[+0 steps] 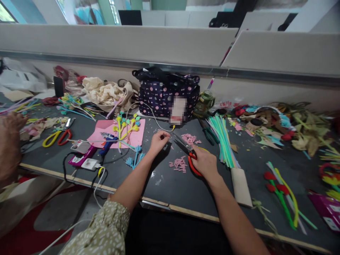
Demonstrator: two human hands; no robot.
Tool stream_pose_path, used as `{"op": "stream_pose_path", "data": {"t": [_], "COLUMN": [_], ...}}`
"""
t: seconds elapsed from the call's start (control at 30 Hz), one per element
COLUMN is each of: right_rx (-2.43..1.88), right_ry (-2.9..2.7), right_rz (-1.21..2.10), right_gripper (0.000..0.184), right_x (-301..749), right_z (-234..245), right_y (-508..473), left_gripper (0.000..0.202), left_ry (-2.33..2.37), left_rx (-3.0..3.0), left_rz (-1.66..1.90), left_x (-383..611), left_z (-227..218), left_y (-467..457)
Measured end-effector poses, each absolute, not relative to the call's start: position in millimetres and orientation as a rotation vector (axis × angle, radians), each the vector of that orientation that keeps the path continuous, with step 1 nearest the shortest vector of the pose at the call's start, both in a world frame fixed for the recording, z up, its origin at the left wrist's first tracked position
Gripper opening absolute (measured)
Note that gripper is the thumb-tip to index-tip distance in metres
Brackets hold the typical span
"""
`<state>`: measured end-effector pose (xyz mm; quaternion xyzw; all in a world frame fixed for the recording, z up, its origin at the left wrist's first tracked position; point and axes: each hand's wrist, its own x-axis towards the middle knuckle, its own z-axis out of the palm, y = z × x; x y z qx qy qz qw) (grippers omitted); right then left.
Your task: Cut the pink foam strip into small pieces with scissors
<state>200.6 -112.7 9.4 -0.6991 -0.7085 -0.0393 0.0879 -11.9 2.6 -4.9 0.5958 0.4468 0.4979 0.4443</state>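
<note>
My right hand (205, 163) is wrapped round the orange-red and yellow handles of a pair of scissors (183, 143), whose blades point up and left. My left hand (159, 142) is closed in a pinch just left of the blade tips. Whatever it holds is too small to make out. Beyond the scissors lies a loose pile of small pink cut pieces (189, 139). A second heap of pink pieces (178, 164) is on the dark table (180, 193), between my two forearms.
Left are a pink sheet (99, 129) with fuzzy-stem flowers, a blue glue gun (108, 143), a power strip (82, 157) and trailing cables. A dotted bag (155, 94) stands behind. Right are pliers (209, 132) and green fuzzy stems (224, 141). Another person's hand (12, 127) is far left.
</note>
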Motion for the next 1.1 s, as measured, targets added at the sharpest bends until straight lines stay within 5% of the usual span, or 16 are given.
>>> {"op": "stream_pose_path", "data": {"t": [0.23, 0.4, 0.63, 1.1], "right_rx": [-2.044, -2.086, -2.098, -2.072], "right_ry": [-2.129, -2.056, -1.962, -1.96], "right_rz": [-0.15, -0.141, -0.086, -0.049], "right_gripper": [0.046, 0.043, 0.039, 0.042], "right_x": [201, 200, 202, 204], "right_z": [7, 7, 10, 5], "right_y": [-113, -112, -111, -109], "left_gripper": [0.044, 0.05, 0.018, 0.016], "left_ry": [1.121, 1.339, 0.975, 0.975], "left_rx": [1.9, 1.892, 1.998, 2.055], "left_rz": [1.272, 1.246, 0.984, 0.837], "left_x": [-7, -8, -15, -20], "left_z": [7, -2, -4, -6], "left_y": [-14, -8, 0, -3]}}
